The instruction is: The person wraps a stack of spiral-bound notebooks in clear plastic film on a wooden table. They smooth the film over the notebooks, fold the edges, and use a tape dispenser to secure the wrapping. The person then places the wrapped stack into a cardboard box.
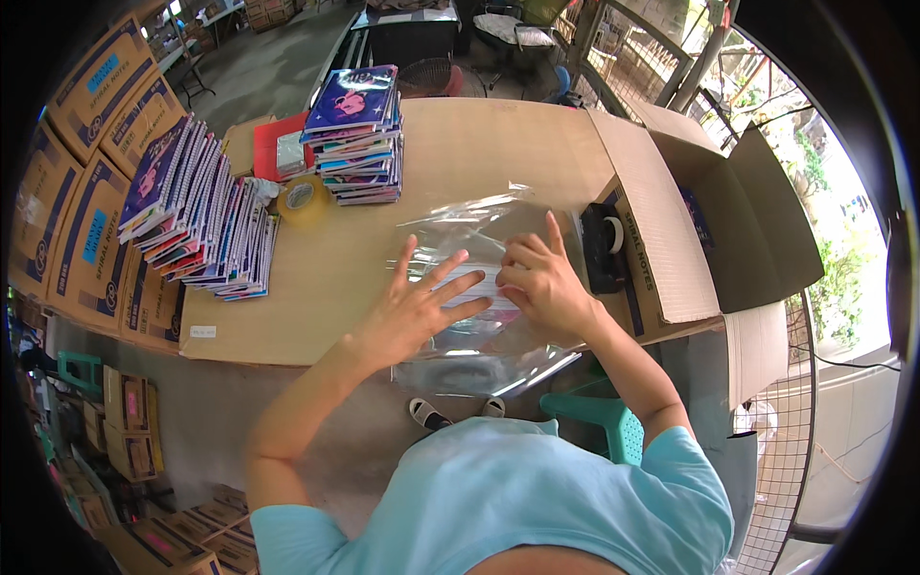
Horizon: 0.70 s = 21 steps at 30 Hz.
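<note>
A crumpled sheet of clear plastic (479, 216) lies over the near middle of the table and hangs past its front edge. Something whitish shows under it between my hands, too veiled by glare to name. My left hand (407, 311) rests on the plastic with its fingers spread, gripping nothing. Opposite it, my right hand (546, 283) has its fingers bunched in a pinch on the plastic, one finger pointing up and away.
Spiral notebooks stand in a leaning stack (206, 216) at left and an upright stack (355, 144) at the back. Between them sits a tape roll (302, 196). On the right are a black tape dispenser (602, 249) and an open carton (671, 230). A green stool (594, 417) stands below.
</note>
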Motion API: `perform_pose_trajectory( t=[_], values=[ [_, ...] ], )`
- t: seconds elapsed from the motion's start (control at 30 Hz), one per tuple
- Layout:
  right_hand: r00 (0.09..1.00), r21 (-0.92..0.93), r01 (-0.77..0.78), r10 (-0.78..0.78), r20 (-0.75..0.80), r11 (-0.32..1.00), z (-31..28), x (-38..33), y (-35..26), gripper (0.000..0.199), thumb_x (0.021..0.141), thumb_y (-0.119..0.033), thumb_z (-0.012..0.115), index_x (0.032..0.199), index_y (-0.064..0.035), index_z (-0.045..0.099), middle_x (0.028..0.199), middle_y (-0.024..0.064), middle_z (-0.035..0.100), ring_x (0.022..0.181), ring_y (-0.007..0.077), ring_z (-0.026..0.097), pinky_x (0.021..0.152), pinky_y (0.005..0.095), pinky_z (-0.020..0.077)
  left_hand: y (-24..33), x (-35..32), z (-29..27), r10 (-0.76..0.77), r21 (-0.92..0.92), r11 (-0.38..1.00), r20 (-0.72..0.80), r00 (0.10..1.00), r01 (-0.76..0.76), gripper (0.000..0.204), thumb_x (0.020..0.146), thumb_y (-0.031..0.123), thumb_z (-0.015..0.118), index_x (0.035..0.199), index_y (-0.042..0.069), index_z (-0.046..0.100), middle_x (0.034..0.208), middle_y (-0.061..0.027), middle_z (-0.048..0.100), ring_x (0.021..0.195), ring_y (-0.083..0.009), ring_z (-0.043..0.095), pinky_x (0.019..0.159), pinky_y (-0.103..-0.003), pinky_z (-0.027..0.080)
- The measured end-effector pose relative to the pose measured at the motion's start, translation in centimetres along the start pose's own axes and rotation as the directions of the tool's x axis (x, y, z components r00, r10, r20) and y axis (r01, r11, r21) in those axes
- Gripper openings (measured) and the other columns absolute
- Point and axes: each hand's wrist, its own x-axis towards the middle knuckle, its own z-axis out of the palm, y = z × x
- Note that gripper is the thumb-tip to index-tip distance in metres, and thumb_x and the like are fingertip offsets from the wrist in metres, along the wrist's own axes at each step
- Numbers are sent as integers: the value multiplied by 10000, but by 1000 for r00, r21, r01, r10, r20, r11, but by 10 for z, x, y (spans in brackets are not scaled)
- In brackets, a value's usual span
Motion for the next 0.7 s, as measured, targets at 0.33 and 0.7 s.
perform_pose_trajectory(
  t=[0.33,0.7],
  values=[
    [701,368,-190,388,-598,910,37,-73,-8,358,715,-181,796,991,-20,632,1059,153,536,1007,283,524,890,391,433,5,43,3,-351,-461,846,-102,931,268,156,843,268,680,799,131,621,902,54,630,989,-194,588,1094,-611,203],
    [869,246,-121,223,-442,962,15,-24,-94,419,702,-299,766,1001,-48,616,1005,140,565,967,313,516,884,475,374,36,-62,80,-788,-619,607,-386,480,499,961,653,234,830,1377,13,239,1424,-183,219,1305,-343,271,1090,-494,239]
  ],
)
